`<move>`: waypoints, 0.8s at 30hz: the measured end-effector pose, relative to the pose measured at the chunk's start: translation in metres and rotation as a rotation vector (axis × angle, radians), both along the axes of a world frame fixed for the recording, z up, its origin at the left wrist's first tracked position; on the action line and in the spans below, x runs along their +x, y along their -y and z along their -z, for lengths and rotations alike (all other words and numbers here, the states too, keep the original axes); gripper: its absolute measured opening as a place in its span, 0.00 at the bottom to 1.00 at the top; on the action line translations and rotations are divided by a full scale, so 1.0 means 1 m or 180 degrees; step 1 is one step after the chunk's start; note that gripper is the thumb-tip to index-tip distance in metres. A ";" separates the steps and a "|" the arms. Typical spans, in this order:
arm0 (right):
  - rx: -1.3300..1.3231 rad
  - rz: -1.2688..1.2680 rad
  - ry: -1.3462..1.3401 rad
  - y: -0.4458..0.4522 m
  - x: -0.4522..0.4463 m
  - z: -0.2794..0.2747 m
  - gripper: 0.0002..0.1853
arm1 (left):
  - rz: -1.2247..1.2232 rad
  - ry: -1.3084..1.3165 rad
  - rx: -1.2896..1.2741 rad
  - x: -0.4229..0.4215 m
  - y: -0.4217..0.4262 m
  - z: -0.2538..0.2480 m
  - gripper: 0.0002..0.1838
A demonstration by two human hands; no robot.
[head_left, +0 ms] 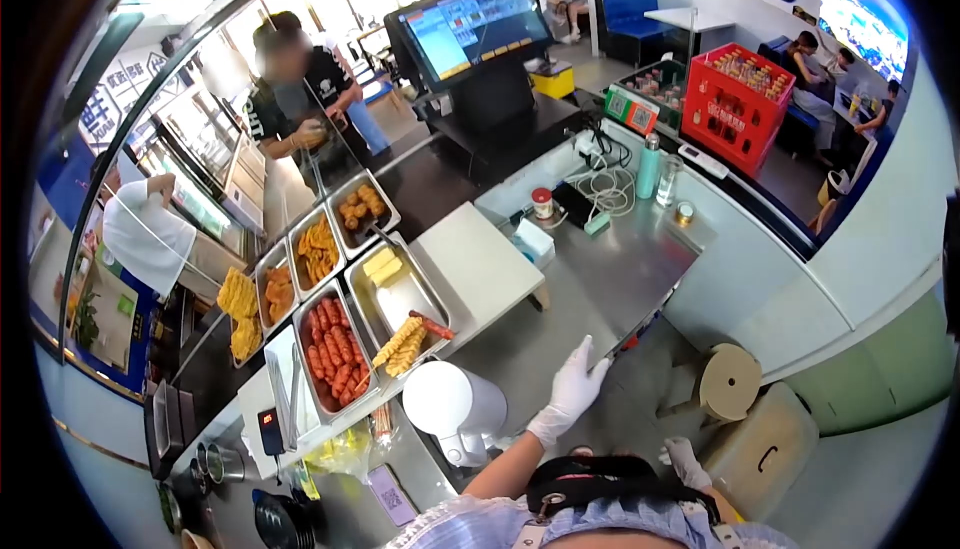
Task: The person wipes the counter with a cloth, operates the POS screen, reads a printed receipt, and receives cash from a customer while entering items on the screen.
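My left hand [573, 391], in a white glove, hangs over the edge of the steel counter with its fingers stretched out and nothing in it. Low beside my body, my right hand [688, 464] is gloved too, its fingers loosely extended and holding nothing visible. A white cylindrical container with a handle [455, 399] stands left of my left hand. Beyond it are metal trays: one of red sausages [335, 347], and one [415, 294] with yellow blocks, spiral-cut pieces [402, 346] and a single sausage [432, 325].
A white board [478, 259] lies beside the trays. A touchscreen till [475, 34], cables [607, 181] and a teal bottle [648, 166] occupy the far counter. To the right are a stool [728, 382] and a red bottle crate [735, 104]. A person [300, 99] stands across the counter.
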State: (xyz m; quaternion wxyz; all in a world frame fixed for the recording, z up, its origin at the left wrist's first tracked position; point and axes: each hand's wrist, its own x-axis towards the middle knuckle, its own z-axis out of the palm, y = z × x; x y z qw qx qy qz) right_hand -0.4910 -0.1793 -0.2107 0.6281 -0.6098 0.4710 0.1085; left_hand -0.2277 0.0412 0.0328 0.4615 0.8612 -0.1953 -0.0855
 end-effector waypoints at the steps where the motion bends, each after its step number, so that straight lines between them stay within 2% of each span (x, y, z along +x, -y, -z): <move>1: -0.0099 -0.0151 -0.0011 0.006 0.008 0.011 0.13 | -0.0086 -0.0061 -0.0072 0.000 -0.005 0.004 0.29; 3: -0.0805 -0.1202 0.0370 0.032 0.032 0.065 0.13 | -0.0249 -0.0239 -0.0292 0.005 -0.015 0.016 0.27; 6: -0.1001 -0.1127 0.0907 0.030 0.099 0.023 0.11 | -0.0439 -0.1023 -0.0948 0.010 -0.027 0.013 0.22; 7: -0.1226 -0.1176 0.0927 0.026 0.127 -0.008 0.11 | -0.0488 -0.0917 -0.0837 0.011 -0.031 0.012 0.22; 9: -0.0884 -0.0832 0.1274 0.031 0.172 -0.024 0.11 | -0.0686 -0.0883 -0.0950 0.011 -0.037 0.016 0.21; 11: -0.0540 -0.0588 0.1284 0.035 0.215 -0.061 0.12 | -0.0962 -0.0867 -0.0672 0.013 -0.039 0.020 0.21; 12: -0.0538 -0.0675 0.1337 0.042 0.235 -0.072 0.11 | -0.1130 -0.0959 -0.0650 0.012 -0.039 0.025 0.21; 16: -0.0405 -0.0920 0.1516 0.073 0.290 -0.089 0.11 | -0.1585 -0.1054 -0.0449 0.002 -0.043 0.056 0.21; 19: -0.0461 -0.1072 0.1543 0.098 0.324 -0.093 0.11 | -0.1824 -0.0860 -0.0184 -0.006 -0.035 0.054 0.20; 20: -0.0940 -0.1321 0.1619 0.112 0.337 -0.091 0.12 | -0.2029 -0.0979 -0.0254 -0.007 -0.029 0.051 0.20; 22: -0.2261 -0.1064 0.2246 0.142 0.372 -0.082 0.19 | -0.2285 -0.1098 -0.0475 -0.008 -0.021 0.057 0.20; 23: -0.1988 -0.0847 0.1956 0.164 0.396 -0.090 0.28 | -0.2372 -0.1206 -0.0289 -0.006 -0.016 0.047 0.20; 24: -0.1901 -0.0300 0.1827 0.179 0.422 -0.108 0.34 | -0.2380 -0.1102 -0.0256 -0.006 -0.014 0.050 0.20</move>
